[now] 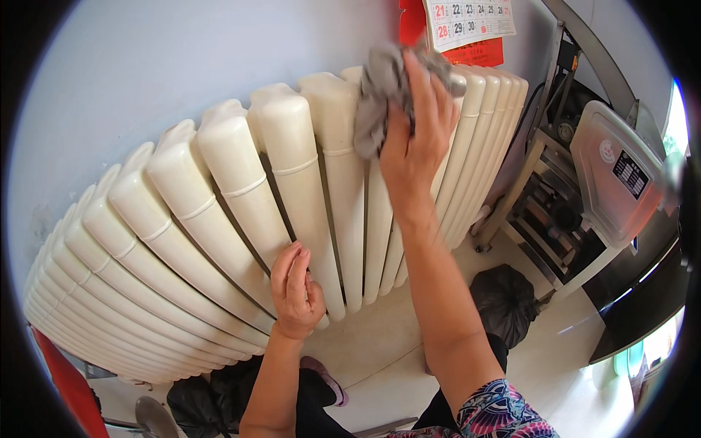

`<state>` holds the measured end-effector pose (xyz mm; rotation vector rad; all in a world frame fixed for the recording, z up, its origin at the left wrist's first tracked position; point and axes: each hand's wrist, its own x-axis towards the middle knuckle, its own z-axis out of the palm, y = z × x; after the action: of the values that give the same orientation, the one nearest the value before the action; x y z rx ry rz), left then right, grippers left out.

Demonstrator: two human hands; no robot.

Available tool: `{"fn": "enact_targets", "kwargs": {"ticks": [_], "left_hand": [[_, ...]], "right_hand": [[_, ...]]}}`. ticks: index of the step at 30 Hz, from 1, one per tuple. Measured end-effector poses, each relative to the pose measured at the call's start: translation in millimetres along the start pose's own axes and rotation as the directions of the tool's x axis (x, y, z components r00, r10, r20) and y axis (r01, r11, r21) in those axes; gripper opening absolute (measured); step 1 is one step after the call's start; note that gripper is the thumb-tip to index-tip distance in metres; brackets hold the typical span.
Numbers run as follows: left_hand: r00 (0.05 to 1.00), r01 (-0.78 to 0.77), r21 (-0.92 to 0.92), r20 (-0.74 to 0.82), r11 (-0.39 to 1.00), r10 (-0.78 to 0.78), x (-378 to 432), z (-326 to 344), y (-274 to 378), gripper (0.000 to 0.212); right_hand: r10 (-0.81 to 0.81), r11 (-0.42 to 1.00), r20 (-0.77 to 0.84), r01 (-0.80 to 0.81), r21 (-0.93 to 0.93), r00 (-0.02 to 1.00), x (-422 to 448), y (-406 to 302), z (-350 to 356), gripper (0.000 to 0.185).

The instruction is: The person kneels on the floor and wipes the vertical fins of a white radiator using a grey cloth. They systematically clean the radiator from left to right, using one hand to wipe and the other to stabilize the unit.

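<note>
A long cream column radiator (285, 126) runs along the wall in front of me. My right hand (419, 131) presses a crumpled grey cloth (380, 82) against the upper part of its columns, right of the middle. The cloth and fingers are slightly blurred and hide the column tops behind them. Lower and to the left, my left hand (297, 293) hovers before the column fronts with its fingers curled together. Nothing shows in that hand, and I cannot tell whether it touches the radiator.
A wall calendar (471, 22) hangs above the radiator. At the right stands a metal-framed machine (547, 191) with a pale cover (619, 169). Black plastic bags lie on the floor, one at the right (504, 301) and others at lower left (191, 402). A red object (65, 378) stands at far left.
</note>
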<state>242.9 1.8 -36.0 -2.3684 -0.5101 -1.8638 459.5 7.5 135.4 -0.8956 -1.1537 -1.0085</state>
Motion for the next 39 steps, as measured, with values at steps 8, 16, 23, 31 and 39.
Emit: {"fn": "enact_targets", "kwargs": {"ticks": [8, 16, 23, 31, 39], "left_hand": [[0.989, 0.113, 0.155, -0.115, 0.981, -0.096, 0, -10, 5, 0.045], [0.99, 0.077, 0.198, -0.13, 0.977, -0.052, 0, -2, 0, 0.046], [0.986, 0.103, 0.168, -0.146, 0.98, -0.078, 1, -1, -4, 0.045], [0.99, 0.116, 0.188, -0.101, 0.975, -0.099, -3, -6, -5, 0.046], [0.993, 0.079, 0.263, -0.108, 0.962, -0.052, -4, 5, -3, 0.046]], "right_hand": [[0.219, 0.964, -0.016, -0.219, -0.147, 0.976, -171, 5, -17, 0.041], [0.886, 0.449, -0.009, -0.864, -0.227, 0.463, -414, -64, -75, 0.052], [0.436, 0.895, 0.037, -0.429, -0.118, 0.899, -143, -32, -21, 0.06], [0.035, 0.994, -0.137, -0.049, -0.095, 0.99, -14, 28, 9, 0.049], [0.795, 0.57, -0.031, -0.764, -0.304, 0.606, -386, 6, -82, 0.048]]}}
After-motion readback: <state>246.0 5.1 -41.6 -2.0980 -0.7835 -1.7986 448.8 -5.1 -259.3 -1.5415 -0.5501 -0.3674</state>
